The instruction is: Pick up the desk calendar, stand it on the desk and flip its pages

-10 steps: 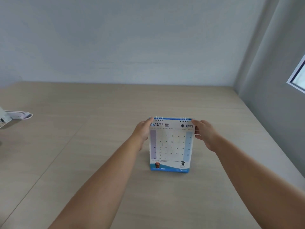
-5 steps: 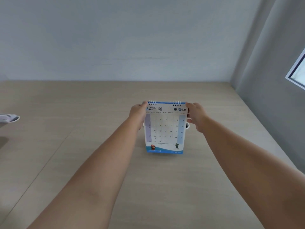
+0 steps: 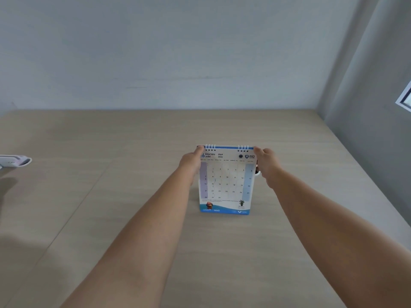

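Observation:
The desk calendar [image 3: 225,181] stands upright on the light wooden desk [image 3: 133,196], a little right of centre. Its white June page with a blue strip at the bottom faces me, and two spiral bindings run along its top edge. My left hand [image 3: 192,162] grips the upper left corner, thumb on the front near the top. My right hand [image 3: 265,162] grips the upper right corner the same way. Both arms are stretched forward. The calendar's back and its stand are hidden.
A white, elongated object [image 3: 16,161] lies at the desk's far left edge, partly cut off. A grey wall [image 3: 178,52] bounds the desk at the back and another wall [image 3: 378,130] on the right, with a window frame [image 3: 404,98] there.
Both hands have moved the calendar farther from me across the desk, arms extending. The grip at the two top corners is unchanged and the June page still faces me.

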`<state>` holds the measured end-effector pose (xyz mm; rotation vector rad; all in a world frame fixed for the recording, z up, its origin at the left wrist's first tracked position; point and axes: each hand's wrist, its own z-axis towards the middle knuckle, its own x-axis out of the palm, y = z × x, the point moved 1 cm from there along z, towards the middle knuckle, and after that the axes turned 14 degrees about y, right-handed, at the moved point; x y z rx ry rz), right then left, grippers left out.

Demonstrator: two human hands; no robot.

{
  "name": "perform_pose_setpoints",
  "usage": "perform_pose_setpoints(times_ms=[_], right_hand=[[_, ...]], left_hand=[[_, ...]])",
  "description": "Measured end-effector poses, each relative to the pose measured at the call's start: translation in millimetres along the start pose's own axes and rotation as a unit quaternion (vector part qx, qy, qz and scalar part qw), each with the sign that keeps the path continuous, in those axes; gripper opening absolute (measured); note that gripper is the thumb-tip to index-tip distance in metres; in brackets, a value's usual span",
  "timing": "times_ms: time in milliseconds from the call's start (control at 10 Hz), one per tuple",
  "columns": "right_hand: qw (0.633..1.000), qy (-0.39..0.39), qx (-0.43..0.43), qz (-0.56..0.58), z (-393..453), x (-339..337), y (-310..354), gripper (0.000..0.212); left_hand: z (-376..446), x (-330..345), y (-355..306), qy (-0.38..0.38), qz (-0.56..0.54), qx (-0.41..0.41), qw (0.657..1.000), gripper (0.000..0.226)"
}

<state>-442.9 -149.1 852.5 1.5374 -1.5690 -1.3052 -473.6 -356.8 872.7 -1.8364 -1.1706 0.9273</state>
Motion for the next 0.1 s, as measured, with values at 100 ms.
perform_pose_setpoints(times_ms=[100], right_hand=[[0.998,-0.045,0.0,0.036,-9.4,-6.2,5.7,0.036]], left_hand=[[-11.9,5.1,10.9,0.003,0.026,-0.005,1.0,0.069]])
